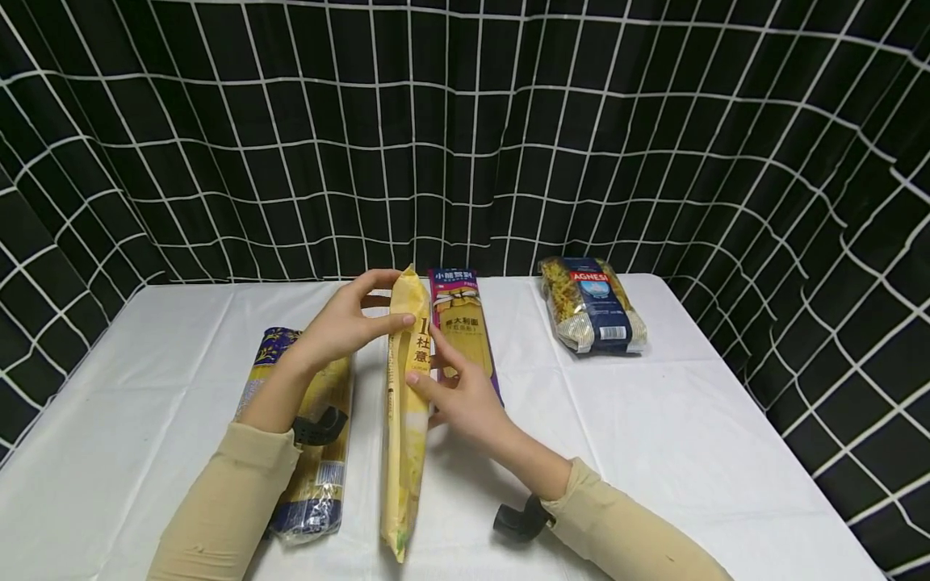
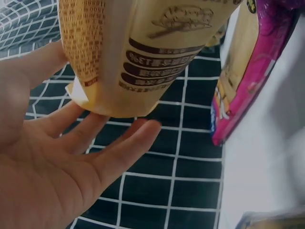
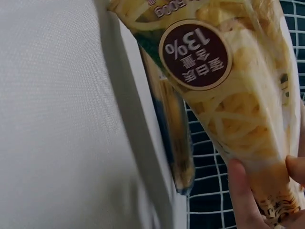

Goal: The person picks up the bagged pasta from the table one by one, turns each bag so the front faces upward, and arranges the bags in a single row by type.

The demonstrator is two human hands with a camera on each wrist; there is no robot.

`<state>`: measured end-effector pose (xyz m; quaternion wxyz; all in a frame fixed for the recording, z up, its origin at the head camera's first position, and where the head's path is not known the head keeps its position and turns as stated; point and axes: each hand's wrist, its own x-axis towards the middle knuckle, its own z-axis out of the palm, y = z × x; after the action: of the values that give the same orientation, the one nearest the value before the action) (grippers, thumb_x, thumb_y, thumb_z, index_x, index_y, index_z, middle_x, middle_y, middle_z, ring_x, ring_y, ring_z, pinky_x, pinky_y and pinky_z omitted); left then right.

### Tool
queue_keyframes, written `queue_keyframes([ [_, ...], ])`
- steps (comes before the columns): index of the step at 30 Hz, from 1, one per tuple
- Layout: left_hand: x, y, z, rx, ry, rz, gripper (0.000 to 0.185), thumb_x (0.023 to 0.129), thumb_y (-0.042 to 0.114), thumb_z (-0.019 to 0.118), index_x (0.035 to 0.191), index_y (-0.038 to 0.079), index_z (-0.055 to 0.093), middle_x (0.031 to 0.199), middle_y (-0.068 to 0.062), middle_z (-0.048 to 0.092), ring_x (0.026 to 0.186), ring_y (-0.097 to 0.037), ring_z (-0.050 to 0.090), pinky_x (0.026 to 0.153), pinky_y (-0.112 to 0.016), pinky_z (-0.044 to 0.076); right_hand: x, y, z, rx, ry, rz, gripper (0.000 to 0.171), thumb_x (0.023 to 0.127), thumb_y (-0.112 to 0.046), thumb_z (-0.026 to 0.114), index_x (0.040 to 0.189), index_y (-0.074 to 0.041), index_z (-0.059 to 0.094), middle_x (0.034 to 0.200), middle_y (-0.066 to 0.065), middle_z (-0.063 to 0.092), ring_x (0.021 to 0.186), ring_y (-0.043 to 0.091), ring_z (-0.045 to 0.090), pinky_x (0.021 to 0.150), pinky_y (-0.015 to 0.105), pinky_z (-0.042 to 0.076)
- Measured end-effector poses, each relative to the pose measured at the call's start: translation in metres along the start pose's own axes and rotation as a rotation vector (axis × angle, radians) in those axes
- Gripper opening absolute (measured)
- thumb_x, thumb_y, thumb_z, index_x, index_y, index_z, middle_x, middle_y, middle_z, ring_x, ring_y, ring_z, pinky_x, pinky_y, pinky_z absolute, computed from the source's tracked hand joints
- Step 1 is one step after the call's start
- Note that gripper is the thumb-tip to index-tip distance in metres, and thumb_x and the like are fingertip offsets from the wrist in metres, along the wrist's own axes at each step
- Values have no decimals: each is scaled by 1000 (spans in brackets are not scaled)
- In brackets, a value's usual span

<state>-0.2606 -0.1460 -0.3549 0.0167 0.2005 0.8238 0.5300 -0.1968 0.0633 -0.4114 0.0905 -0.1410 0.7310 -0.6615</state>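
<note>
A long yellow pasta packet (image 1: pixel 408 420) is held up off the white cloth in both hands, narrow side toward the head camera. My left hand (image 1: pixel 340 324) holds its far end, thumb on the near face and fingers reaching round behind. Lower down, my right hand (image 1: pixel 471 397) pinches the packet's right side between thumb and fingers. In the right wrist view the packet's printed front (image 3: pixel 238 95) shows a dark round 13% badge. The left wrist view shows its other side (image 2: pixel 143 57), with brown text bands, beside the spread left fingers (image 2: pixel 128 148).
Left of the packet, partly under the left forearm, lies a blue-and-gold spaghetti packet (image 1: pixel 320 484). A purple pasta packet (image 1: pixel 465 323) lies just behind the right hand. An Agnesi pasta bag (image 1: pixel 592 307) sits at the back right. Black gridded curtain (image 1: pixel 465 121) encloses the white table (image 1: pixel 654 452).
</note>
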Motion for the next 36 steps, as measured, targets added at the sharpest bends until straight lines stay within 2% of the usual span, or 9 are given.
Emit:
queue_keyframes([
  [6,0,0,2,-63,-7,-22,74,90,16,82,154,9,45,152,-12,49,127,-39,61,96,-49,58,-3,0,0,-92,6,-55,83,98,-25,74,166,-27,27,122,16,58,74,20,66,60,47,63],
  [11,0,-1,-2,-124,0,-24,73,88,6,80,152,4,45,152,-15,49,128,-39,61,93,-43,60,-2,4,2,-76,30,-58,77,100,-26,71,165,-33,30,121,15,57,80,20,66,63,49,63],
  [17,0,-1,-6,-217,-31,-36,70,88,-6,74,151,1,44,151,-17,48,127,-39,62,87,-36,60,0,9,6,7,109,-48,61,108,-25,58,164,-33,34,126,18,56,90,23,69,70,46,64],
  [21,0,-1,-6,-253,-53,-40,70,88,-10,71,151,-1,43,151,-19,47,129,-40,61,86,-33,60,1,12,8,66,149,-9,59,109,-23,53,164,-29,33,133,19,54,95,25,71,73,46,64],
  [24,1,-2,-6,-282,-56,-36,70,88,-12,70,151,-2,42,152,-20,46,131,-41,59,87,-33,59,1,14,10,134,125,23,60,110,-23,49,166,-24,28,147,21,51,100,26,71,74,43,64],
  [29,0,-3,-7,-321,-57,-24,68,89,-14,66,151,-3,41,153,-19,45,131,-42,58,85,-32,59,1,19,12,302,25,86,65,111,-26,47,169,-25,16,168,15,30,103,24,70,69,33,63],
  [32,0,-4,-6,-350,-64,-17,66,90,-15,63,151,-3,39,154,-19,44,132,-42,57,85,-32,59,0,18,11,344,21,84,69,110,-22,51,168,-28,16,162,18,39,100,20,71,65,29,62],
  [36,0,-5,-4,-379,-59,-11,65,92,-15,60,152,-2,37,156,-17,42,134,-41,56,88,-31,58,0,14,7,313,72,46,73,106,-13,58,168,-28,21,143,21,57,91,14,70,62,28,61],
])
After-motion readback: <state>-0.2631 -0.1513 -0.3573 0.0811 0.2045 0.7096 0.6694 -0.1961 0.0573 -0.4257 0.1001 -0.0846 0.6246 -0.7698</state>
